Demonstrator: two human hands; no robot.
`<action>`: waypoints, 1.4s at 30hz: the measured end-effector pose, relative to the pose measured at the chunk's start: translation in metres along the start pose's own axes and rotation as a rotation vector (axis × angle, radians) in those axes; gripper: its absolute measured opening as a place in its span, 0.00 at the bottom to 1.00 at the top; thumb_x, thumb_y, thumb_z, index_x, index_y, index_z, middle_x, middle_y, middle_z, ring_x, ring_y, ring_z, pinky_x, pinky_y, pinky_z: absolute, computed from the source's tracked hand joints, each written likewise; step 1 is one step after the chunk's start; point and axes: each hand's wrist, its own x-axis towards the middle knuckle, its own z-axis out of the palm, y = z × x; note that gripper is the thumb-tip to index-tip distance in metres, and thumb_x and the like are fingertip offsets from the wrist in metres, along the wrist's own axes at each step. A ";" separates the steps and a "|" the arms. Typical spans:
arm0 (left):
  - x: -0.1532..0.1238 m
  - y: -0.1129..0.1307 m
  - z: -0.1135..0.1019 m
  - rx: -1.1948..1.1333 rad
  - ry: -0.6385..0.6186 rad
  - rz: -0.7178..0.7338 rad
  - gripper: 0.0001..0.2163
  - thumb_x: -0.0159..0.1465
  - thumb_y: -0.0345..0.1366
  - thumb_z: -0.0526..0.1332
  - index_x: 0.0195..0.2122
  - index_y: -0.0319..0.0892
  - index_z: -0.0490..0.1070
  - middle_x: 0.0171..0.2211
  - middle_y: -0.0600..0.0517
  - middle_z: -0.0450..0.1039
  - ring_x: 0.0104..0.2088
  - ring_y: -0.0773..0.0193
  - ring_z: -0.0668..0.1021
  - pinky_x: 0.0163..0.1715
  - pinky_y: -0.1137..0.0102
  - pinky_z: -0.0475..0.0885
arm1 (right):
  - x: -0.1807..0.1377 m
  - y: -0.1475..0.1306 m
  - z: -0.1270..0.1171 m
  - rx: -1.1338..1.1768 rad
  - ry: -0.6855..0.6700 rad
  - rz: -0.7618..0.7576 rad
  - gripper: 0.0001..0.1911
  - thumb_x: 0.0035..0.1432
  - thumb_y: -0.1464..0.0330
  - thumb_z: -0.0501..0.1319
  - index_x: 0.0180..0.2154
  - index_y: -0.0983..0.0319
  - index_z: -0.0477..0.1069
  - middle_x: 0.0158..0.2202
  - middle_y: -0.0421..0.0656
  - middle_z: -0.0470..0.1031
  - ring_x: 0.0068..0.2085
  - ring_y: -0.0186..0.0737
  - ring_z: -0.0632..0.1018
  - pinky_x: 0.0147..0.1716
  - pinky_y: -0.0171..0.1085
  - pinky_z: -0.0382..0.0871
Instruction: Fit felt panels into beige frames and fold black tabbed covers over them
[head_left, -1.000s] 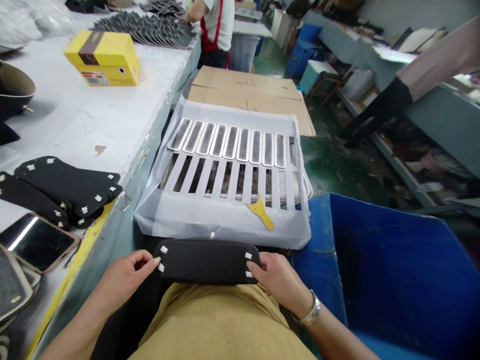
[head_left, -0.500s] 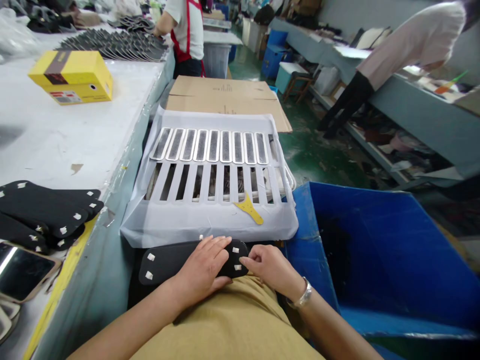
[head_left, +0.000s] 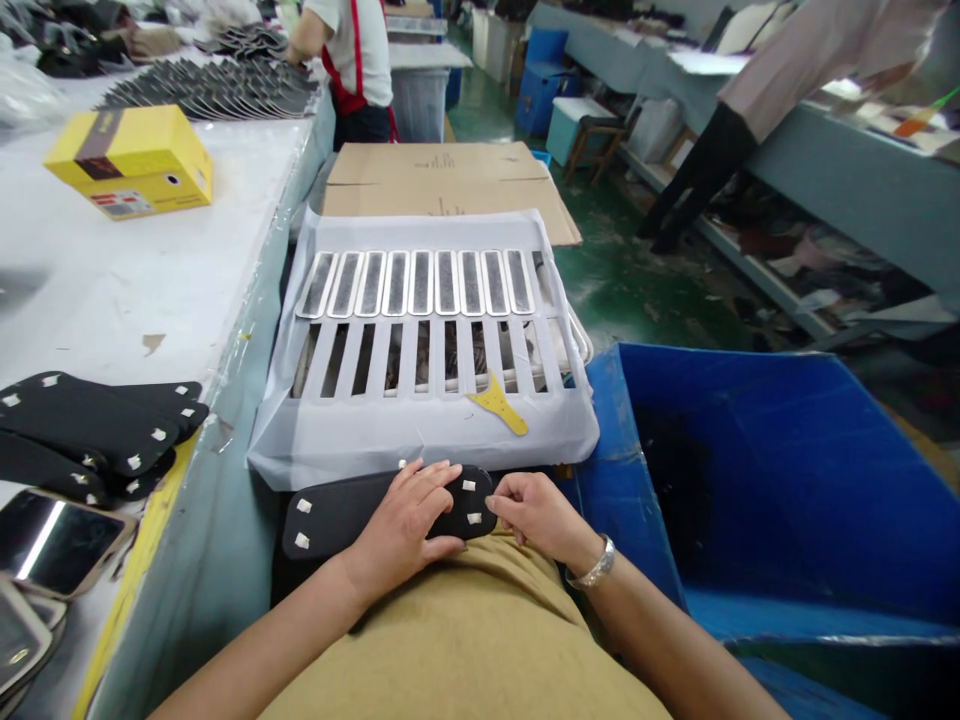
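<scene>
A long black pad (head_left: pixel 337 511) with small white tabs near its ends lies across my lap. My left hand (head_left: pixel 405 525) rests flat on its right half, fingers stretched out. My right hand (head_left: pixel 536 515) is at the pad's right end, fingers pinched at a white tab (head_left: pixel 474 518) there. Just beyond the pad sits a white slotted sheet (head_left: pixel 420 425) holding a row of silver-edged grey strips (head_left: pixel 416 283), with a yellow scraper (head_left: pixel 497 403) lying on it.
A stack of similar black pads (head_left: pixel 90 425) lies on the white table at left, beside shiny dark pieces (head_left: pixel 45 540) and a yellow box (head_left: pixel 127 160). A blue bin (head_left: pixel 765 480) stands at right. Flat cardboard (head_left: pixel 442 178) lies ahead. Two other people work farther off.
My left hand left the pad's left end and came to lie flat on its right half. My right hand's fingers closed into a pinch at the right-end tabs.
</scene>
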 end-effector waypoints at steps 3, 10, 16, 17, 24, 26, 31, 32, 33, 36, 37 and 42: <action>0.000 0.002 0.001 0.003 0.017 -0.019 0.12 0.51 0.35 0.66 0.33 0.42 0.64 0.55 0.44 0.64 0.56 0.53 0.65 0.57 0.51 0.56 | 0.002 0.004 0.003 -0.034 0.044 -0.014 0.09 0.49 0.66 0.56 0.21 0.62 0.63 0.15 0.34 0.62 0.15 0.27 0.63 0.14 0.28 0.55; 0.005 0.010 -0.002 -0.028 0.004 -0.104 0.12 0.50 0.34 0.66 0.32 0.42 0.63 0.54 0.44 0.65 0.55 0.53 0.66 0.56 0.50 0.57 | -0.003 0.006 0.006 -0.238 0.168 -0.220 0.11 0.53 0.65 0.56 0.22 0.62 0.66 0.21 0.37 0.68 0.23 0.30 0.66 0.22 0.30 0.56; 0.004 0.011 0.000 -0.031 0.007 -0.112 0.12 0.51 0.33 0.66 0.32 0.42 0.63 0.55 0.43 0.64 0.55 0.53 0.65 0.56 0.49 0.56 | -0.010 -0.001 0.006 -0.454 0.199 -0.443 0.11 0.56 0.67 0.54 0.23 0.61 0.63 0.23 0.38 0.68 0.25 0.31 0.65 0.27 0.32 0.55; 0.004 0.011 0.000 -0.031 0.005 -0.114 0.12 0.51 0.33 0.66 0.32 0.42 0.63 0.55 0.43 0.64 0.55 0.53 0.65 0.56 0.49 0.56 | -0.010 -0.001 0.006 -0.470 0.209 -0.465 0.11 0.56 0.68 0.54 0.23 0.61 0.63 0.23 0.38 0.67 0.25 0.31 0.65 0.27 0.32 0.55; 0.014 0.015 -0.005 0.026 -0.080 -0.104 0.12 0.50 0.34 0.66 0.33 0.42 0.64 0.56 0.43 0.63 0.55 0.51 0.64 0.54 0.52 0.59 | -0.003 0.000 0.005 -0.384 0.196 -0.224 0.13 0.55 0.66 0.54 0.20 0.61 0.61 0.19 0.36 0.65 0.23 0.30 0.64 0.23 0.32 0.53; 0.017 0.015 -0.006 0.053 -0.120 -0.074 0.13 0.49 0.34 0.67 0.34 0.41 0.65 0.56 0.42 0.62 0.55 0.50 0.64 0.54 0.53 0.59 | -0.003 -0.001 0.004 -0.377 0.190 -0.204 0.13 0.55 0.65 0.54 0.20 0.61 0.61 0.19 0.36 0.65 0.23 0.30 0.64 0.23 0.32 0.53; 0.022 0.014 -0.007 0.065 -0.188 -0.036 0.15 0.49 0.36 0.67 0.36 0.40 0.66 0.55 0.40 0.62 0.54 0.49 0.64 0.53 0.55 0.60 | -0.005 0.001 0.006 -0.379 0.184 -0.180 0.14 0.56 0.64 0.53 0.21 0.61 0.61 0.20 0.36 0.66 0.23 0.31 0.64 0.24 0.32 0.52; 0.022 0.014 -0.007 0.060 -0.193 -0.034 0.16 0.49 0.36 0.67 0.37 0.40 0.66 0.54 0.40 0.62 0.54 0.49 0.65 0.53 0.55 0.60 | -0.005 0.001 0.006 -0.380 0.183 -0.174 0.14 0.56 0.64 0.53 0.21 0.61 0.61 0.20 0.36 0.66 0.23 0.31 0.64 0.23 0.32 0.52; 0.022 0.014 -0.007 0.055 -0.192 -0.034 0.16 0.49 0.36 0.67 0.37 0.39 0.66 0.54 0.40 0.63 0.54 0.49 0.65 0.53 0.55 0.61 | -0.005 0.000 0.005 -0.384 0.183 -0.170 0.14 0.56 0.64 0.53 0.21 0.61 0.61 0.20 0.36 0.66 0.23 0.31 0.64 0.23 0.32 0.52; 0.021 0.015 -0.006 0.045 -0.170 -0.029 0.15 0.49 0.36 0.66 0.37 0.39 0.66 0.54 0.39 0.62 0.54 0.49 0.65 0.54 0.55 0.60 | -0.004 -0.003 0.003 -0.421 0.171 -0.174 0.13 0.55 0.65 0.53 0.20 0.62 0.61 0.20 0.37 0.67 0.23 0.31 0.64 0.23 0.32 0.52; 0.020 0.015 -0.005 0.044 -0.158 -0.028 0.15 0.49 0.36 0.65 0.37 0.39 0.66 0.54 0.40 0.62 0.54 0.49 0.65 0.54 0.55 0.60 | -0.004 -0.004 0.001 -0.438 0.161 -0.176 0.13 0.55 0.65 0.54 0.20 0.62 0.62 0.20 0.37 0.67 0.23 0.31 0.64 0.23 0.32 0.51; 0.015 0.011 -0.001 0.044 -0.107 0.004 0.17 0.50 0.35 0.64 0.41 0.40 0.65 0.54 0.40 0.62 0.54 0.50 0.65 0.53 0.54 0.61 | 0.000 -0.006 -0.005 -0.466 0.121 -0.193 0.14 0.54 0.64 0.55 0.20 0.62 0.65 0.19 0.38 0.68 0.22 0.31 0.64 0.22 0.32 0.51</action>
